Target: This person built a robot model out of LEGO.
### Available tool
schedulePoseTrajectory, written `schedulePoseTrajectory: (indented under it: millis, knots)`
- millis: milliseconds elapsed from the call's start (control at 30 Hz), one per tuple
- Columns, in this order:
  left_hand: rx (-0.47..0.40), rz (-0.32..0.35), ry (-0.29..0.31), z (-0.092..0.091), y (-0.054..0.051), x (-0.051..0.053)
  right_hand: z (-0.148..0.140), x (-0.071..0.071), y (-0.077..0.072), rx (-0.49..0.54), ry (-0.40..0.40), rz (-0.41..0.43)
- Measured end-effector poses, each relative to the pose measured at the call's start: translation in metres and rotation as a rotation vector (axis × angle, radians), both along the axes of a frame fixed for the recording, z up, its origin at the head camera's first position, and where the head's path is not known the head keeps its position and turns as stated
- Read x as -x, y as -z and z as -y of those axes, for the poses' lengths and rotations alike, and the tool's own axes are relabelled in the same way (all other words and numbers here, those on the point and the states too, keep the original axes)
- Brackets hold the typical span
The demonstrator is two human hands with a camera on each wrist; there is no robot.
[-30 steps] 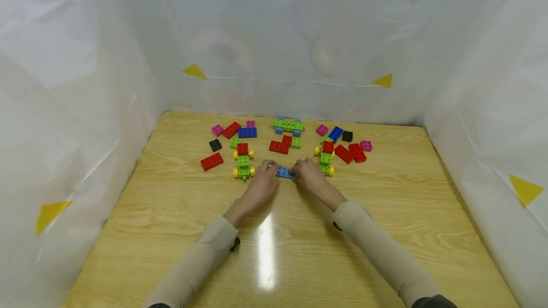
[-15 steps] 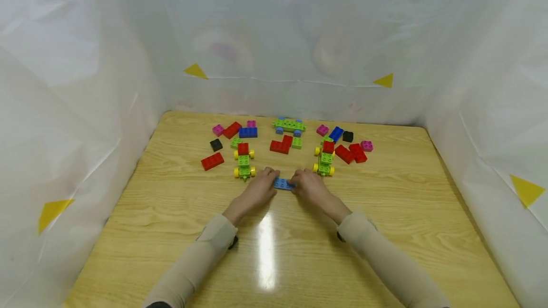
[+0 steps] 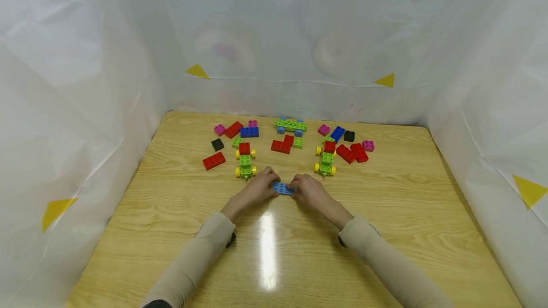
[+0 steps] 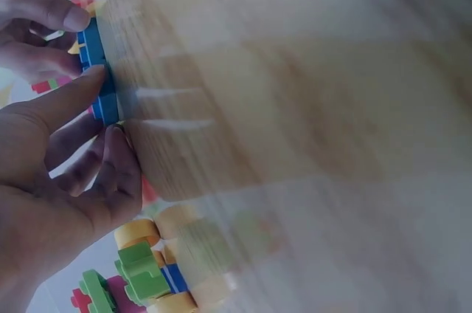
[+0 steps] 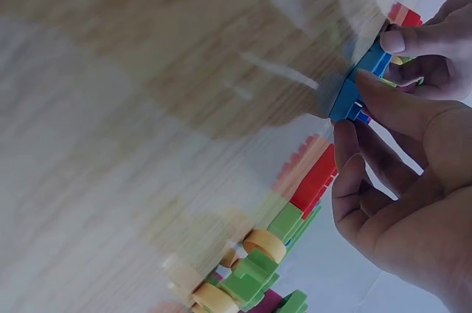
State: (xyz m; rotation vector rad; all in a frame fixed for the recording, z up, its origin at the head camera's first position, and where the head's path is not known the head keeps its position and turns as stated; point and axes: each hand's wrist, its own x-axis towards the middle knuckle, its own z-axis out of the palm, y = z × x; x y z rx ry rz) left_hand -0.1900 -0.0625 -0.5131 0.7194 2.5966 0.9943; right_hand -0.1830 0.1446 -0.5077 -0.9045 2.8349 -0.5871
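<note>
Left hand [image 3: 258, 187] and right hand [image 3: 311, 191] pinch opposite ends of blue brick [image 3: 282, 188] between fingertips. Uneven pull could slip it loose; a forward reach could bump toy car [image 3: 245, 160] beyond left fingers.

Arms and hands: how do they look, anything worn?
The left hand and right hand are gloveless. The left sleeve and right sleeve are long, beige, stopping short of the hands. A small black object shows by each sleeve's end, too small to identify.
</note>
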Motion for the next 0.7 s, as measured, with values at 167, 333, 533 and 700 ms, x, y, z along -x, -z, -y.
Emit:
schedulePoseTrajectory:
  millis: [167,333,533,700]
  knots:
    - [-0.001,-0.021,0.008,-0.0001,0.0019,0.0008,0.0006,-0.0009,0.0012,0.008,0.001,-0.006]
    - [-0.005,-0.012,0.006,0.0014,0.0039,0.0018,0.0,-0.0023,0.0017,0.032,-0.004,-0.015]
    - [-0.036,0.028,-0.008,0.0032,0.0029,0.0033,-0.0022,-0.0025,0.0014,0.063,-0.022,-0.036]
    - [-0.028,0.016,0.003,0.0034,0.0027,0.004,-0.0032,-0.0021,0.0019,0.089,-0.04,-0.021]
